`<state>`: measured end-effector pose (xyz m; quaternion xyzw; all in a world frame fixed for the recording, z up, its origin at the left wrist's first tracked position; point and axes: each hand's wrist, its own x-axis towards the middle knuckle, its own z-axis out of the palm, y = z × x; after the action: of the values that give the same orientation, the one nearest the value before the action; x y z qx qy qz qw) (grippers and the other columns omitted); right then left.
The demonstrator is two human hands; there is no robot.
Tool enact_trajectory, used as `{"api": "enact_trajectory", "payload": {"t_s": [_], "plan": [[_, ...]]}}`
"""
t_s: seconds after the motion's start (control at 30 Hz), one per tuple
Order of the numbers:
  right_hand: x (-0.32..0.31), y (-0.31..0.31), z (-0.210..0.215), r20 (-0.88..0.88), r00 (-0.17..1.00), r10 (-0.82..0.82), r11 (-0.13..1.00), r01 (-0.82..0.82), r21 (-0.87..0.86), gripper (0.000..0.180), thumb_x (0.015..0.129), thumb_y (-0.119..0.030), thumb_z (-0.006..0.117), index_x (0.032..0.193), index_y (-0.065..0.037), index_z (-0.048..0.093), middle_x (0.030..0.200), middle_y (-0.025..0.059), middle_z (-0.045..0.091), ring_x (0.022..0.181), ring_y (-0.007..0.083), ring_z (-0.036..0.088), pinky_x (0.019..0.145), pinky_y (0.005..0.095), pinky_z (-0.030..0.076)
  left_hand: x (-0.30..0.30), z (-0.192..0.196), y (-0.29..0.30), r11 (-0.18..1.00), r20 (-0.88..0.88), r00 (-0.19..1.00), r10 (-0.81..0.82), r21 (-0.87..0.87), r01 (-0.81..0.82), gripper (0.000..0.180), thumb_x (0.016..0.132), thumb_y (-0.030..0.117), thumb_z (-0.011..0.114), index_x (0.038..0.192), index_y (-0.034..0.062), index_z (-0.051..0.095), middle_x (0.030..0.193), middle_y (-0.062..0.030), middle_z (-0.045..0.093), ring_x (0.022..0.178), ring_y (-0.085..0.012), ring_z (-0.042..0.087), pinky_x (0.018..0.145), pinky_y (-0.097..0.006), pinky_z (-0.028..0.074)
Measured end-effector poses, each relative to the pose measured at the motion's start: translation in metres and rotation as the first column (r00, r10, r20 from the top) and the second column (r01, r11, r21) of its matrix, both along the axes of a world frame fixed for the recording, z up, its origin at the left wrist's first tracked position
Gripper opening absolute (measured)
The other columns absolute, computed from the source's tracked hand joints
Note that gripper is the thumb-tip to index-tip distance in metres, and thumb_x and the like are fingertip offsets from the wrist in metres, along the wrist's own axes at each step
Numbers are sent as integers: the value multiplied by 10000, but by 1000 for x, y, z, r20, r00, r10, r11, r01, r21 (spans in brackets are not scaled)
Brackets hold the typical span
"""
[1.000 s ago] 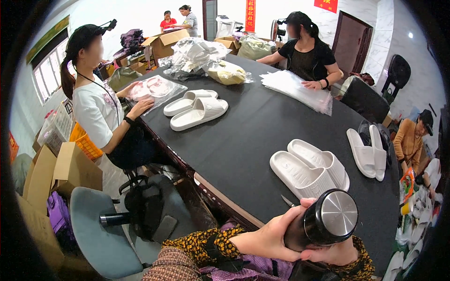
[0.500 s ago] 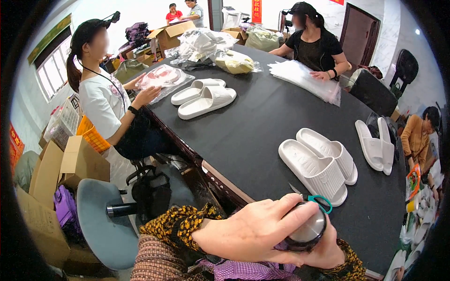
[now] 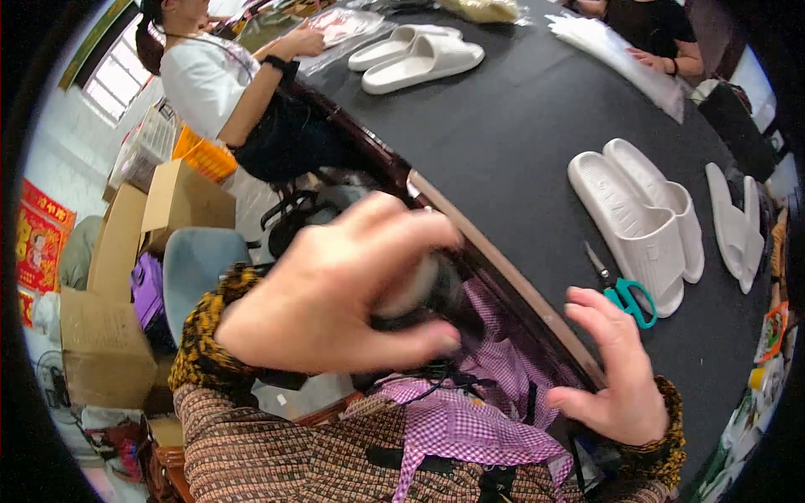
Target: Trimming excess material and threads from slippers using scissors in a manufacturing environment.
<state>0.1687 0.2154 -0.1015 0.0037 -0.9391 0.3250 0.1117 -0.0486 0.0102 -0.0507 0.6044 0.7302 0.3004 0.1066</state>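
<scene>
My left hand (image 3: 327,289), blurred by motion, curls its fingers and thumb around a round, dark-rimmed thing with a grey top (image 3: 440,289). Its lower part is hidden, so its kind does not show clearly. It is in front of my body, off the table's near edge. My right hand (image 3: 616,369) is apart from it, thumb and fingers spread, holding nothing. Just beyond its fingertips lie scissors (image 3: 629,300) with teal handles on the black table (image 3: 503,159). They lie beside a pair of light-grey slide slippers (image 3: 641,222).
Another slipper pair (image 3: 738,230) lies at the right edge, and a third (image 3: 423,63) at the far left. A person in white (image 3: 205,84) handles a clear bag. Another person's hand rests by plastic sleeves (image 3: 616,63). Cardboard boxes (image 3: 180,214) and a chair (image 3: 205,268) stand left.
My hands were together around the round thing. They have since parted, the left moving left with it and the right coming away with spread fingers. The view has tilted down.
</scene>
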Motion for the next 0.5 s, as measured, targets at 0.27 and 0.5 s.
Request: {"api": "enact_trajectory", "payload": {"t_s": [0.27, 0.5], "plan": [[24, 29, -2, 127, 982, -137, 990, 137, 13, 570, 643, -66, 772, 1164, 3, 552, 1297, 206, 506, 1144, 352, 512, 980, 415, 403, -66, -56, -109, 678, 9, 679, 734, 31, -734, 443, 719, 154, 761, 1085, -4, 568, 757, 28, 435, 643, -60, 366, 562, -206, 314], [26, 31, 11, 156, 972, -174, 984, 167, 58, 442, 846, -296, 666, 1162, -7, 554, 1311, 199, 500, 1208, 335, 496, 1011, 398, 376, -122, -150, -226, 291, -214, 281, 936, 18, -956, 479, 738, 287, 739, 1065, -28, 587, 911, -119, 653, 803, -143, 629, 702, -264, 481]]}}
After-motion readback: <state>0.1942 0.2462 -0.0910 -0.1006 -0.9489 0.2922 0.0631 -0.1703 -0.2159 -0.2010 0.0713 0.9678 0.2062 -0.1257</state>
